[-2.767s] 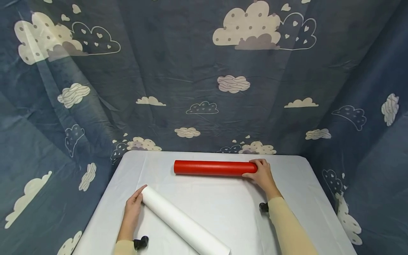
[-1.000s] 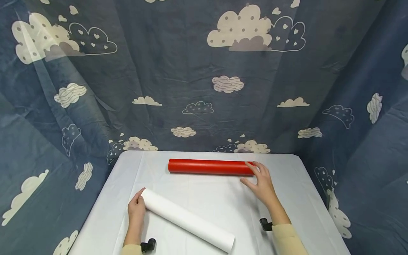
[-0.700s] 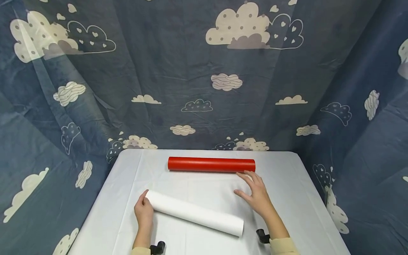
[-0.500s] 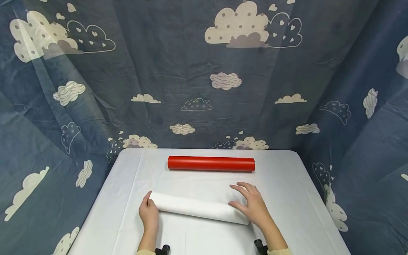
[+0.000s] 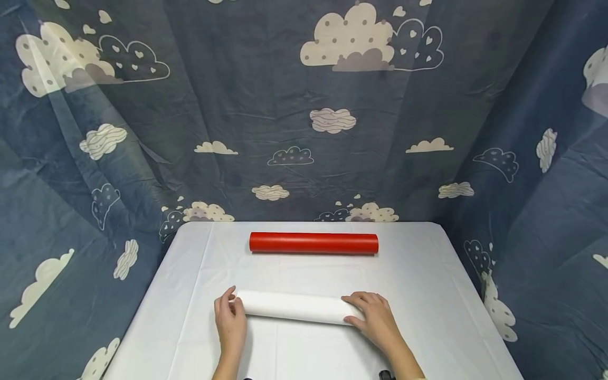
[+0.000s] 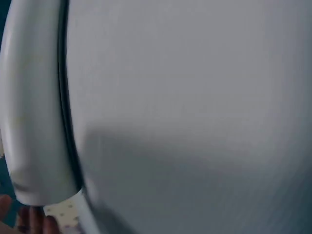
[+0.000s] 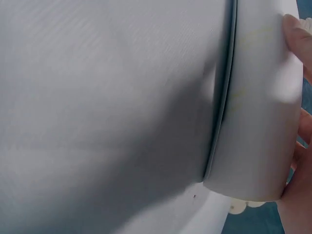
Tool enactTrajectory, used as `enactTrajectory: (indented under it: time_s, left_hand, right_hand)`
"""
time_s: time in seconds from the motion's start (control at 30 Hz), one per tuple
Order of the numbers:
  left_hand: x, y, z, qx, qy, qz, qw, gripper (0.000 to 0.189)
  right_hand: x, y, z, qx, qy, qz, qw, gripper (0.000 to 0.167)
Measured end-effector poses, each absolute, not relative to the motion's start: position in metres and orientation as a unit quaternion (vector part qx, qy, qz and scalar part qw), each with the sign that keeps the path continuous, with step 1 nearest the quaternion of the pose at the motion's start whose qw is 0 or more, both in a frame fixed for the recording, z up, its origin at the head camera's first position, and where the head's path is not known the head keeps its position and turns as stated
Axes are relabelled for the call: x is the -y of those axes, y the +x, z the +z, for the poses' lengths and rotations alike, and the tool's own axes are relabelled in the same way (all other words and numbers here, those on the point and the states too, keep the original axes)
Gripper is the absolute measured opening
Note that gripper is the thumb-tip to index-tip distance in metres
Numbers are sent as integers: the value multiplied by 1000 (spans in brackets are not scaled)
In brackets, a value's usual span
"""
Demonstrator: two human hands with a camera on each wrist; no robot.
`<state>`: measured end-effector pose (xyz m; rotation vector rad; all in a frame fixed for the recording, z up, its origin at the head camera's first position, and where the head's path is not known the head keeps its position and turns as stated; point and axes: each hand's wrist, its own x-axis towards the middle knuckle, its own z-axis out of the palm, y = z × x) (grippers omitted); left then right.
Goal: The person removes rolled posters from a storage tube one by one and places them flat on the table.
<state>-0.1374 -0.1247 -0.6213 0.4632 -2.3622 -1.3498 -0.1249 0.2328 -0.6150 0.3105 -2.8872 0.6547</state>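
White roll [image 5: 294, 307] sits between the two hands' fingers, red roll [image 5: 313, 243] well beyond the fingertips. Right hand [image 5: 375, 319] looks clamped on one end, thumb on the near side. Left hand [image 5: 231, 322] has fingers parted at the other end, can't tell if touching. I'd grip both ends lightly and evenly, so nothing dents or swings.

My left hand [image 5: 231, 323] points forward, fingers loosely bent; my right hand [image 5: 375, 321] angles inward, thumb parted from its curved fingers.
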Motion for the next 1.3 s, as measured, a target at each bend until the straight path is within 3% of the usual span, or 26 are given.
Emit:
enactTrajectory:
  time_s: [0.13, 0.2, 0.27, 0.37, 0.43, 0.5, 0.67, 0.83, 1.03, 1.17, 1.3]
  left_hand:
    - [127, -150, -612, 886, -1, -383, 262, 50]
    - [125, -159, -606, 903, -102, -331, 253, 61]
    - [121, -168, -599, 917, -177, -298, 198, 67]
    - [113, -177, -591, 933, -230, -268, 72, 70]
    - [109, -180, -589, 938, -238, -253, 9, 69]
    - [107, -183, -589, 940, -244, -237, -21, 69]
    - [107, -183, -589, 943, -256, -208, -34, 68]
    - [105, -181, -587, 947, -245, -202, -45, 55]
    - [103, -179, -583, 950, -216, -217, -59, 46]
    - [100, -181, -581, 952, -209, -215, -63, 44]
    - [98, -182, -577, 952, -199, -217, -81, 43]
  right_hand:
    - [-233, -130, -615, 967, 106, 214, 88, 45]
    - [-234, -132, -614, 967, 106, 212, 91, 45]
    - [-234, -133, -613, 968, 104, 211, 90, 45]
    - [-234, -136, -613, 968, 103, 216, 81, 45]
    - [-232, -138, -613, 968, 103, 218, 76, 45]
    - [-230, -140, -614, 967, 108, 217, 75, 46]
    - [-228, -144, -616, 967, 120, 201, 100, 52]
    - [-227, -149, -620, 959, 128, 191, 166, 59]
    - [-216, -153, -624, 947, 64, 200, 242, 48]
    - [-209, -152, -623, 949, 20, 211, 232, 34]
    - [-204, -149, -621, 957, -2, 229, 179, 23]
